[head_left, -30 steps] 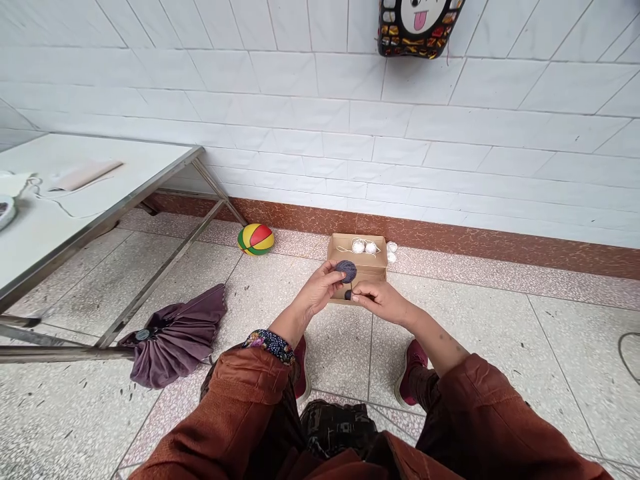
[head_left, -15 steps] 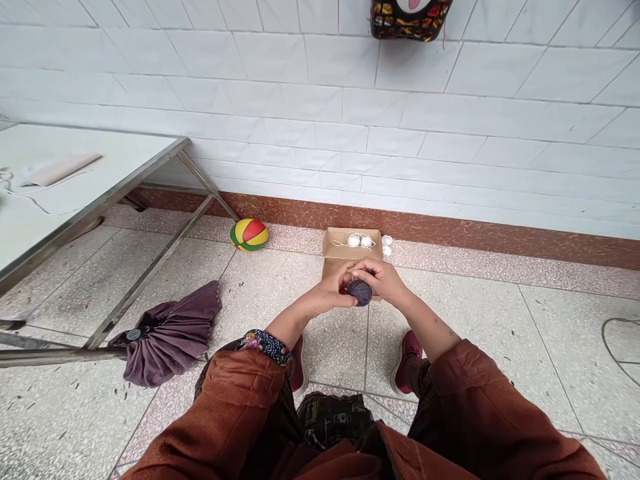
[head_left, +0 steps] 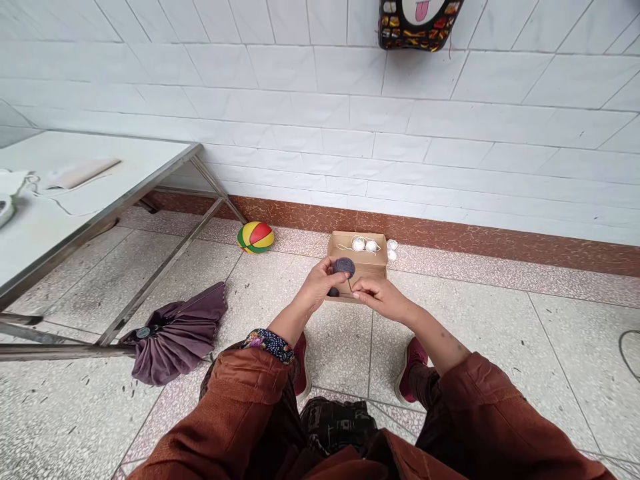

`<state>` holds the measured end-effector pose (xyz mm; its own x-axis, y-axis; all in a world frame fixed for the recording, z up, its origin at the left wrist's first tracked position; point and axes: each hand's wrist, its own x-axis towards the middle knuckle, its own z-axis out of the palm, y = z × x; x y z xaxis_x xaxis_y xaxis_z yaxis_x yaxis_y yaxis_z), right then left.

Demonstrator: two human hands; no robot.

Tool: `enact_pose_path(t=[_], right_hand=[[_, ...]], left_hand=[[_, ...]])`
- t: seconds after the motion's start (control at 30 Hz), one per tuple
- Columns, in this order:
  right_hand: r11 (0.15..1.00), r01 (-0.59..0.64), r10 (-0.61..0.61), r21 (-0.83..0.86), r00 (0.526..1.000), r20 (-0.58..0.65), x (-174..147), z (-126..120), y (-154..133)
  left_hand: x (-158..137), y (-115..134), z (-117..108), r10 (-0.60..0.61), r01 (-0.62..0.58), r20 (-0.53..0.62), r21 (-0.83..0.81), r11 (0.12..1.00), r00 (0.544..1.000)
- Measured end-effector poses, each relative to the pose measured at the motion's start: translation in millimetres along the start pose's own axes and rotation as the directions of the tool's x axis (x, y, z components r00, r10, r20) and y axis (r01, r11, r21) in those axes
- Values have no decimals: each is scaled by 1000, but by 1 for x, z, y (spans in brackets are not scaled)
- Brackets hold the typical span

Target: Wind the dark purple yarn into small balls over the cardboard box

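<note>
My left hand (head_left: 320, 283) is closed around a dark purple-grey yarn ball (head_left: 345, 267), held up over a cardboard box (head_left: 360, 293). A short dark strand of yarn (head_left: 351, 285) runs from the ball down to my right hand (head_left: 377, 295), whose thumb and fingers pinch it just right of the ball. Low in the box another dark yarn ball (head_left: 333, 292) shows, partly hidden by my left hand. White yarn balls (head_left: 359, 245) with loose strands lie at the box's far side, and more white balls (head_left: 393, 251) sit just outside its right edge.
A metal-framed table (head_left: 150, 179) stands at the left. Near its far leg lies a colourful ball (head_left: 255, 237), and a folded purple umbrella (head_left: 180, 333) rests on the floor. A patterned bag (head_left: 420, 30) hangs on the tiled wall. My shoes (head_left: 413, 367) flank the space before the box.
The hands have drawn apart. My left hand has lifted the dark yarn ball left and up, while my right hand has let go of the ball and pulls a strand downward.
</note>
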<state>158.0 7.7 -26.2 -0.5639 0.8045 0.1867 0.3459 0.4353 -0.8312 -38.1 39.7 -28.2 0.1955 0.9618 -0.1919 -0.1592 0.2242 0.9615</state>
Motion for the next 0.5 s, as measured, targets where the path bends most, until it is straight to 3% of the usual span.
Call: enact_pose_path(t=[0.1,0.23,0.37,0.5], right_hand=[[995,-4,9,100,999,-45,0,-6,-6],[988,-33,64,149,977,-205,3,-18,-5],[995,-22,50,99,956,-288,9,-22,4],[995,-73,91,72,950,-297,14,-15,15]], left_hand=[[0,-2,3,68,-71,21,236,969,997],[-3,-4,6,65,-122,183,325,938,981],[-9,-5,7,-24,-91,423,251,964,906],[-14,2,10,-33,11,525,47,999,851]])
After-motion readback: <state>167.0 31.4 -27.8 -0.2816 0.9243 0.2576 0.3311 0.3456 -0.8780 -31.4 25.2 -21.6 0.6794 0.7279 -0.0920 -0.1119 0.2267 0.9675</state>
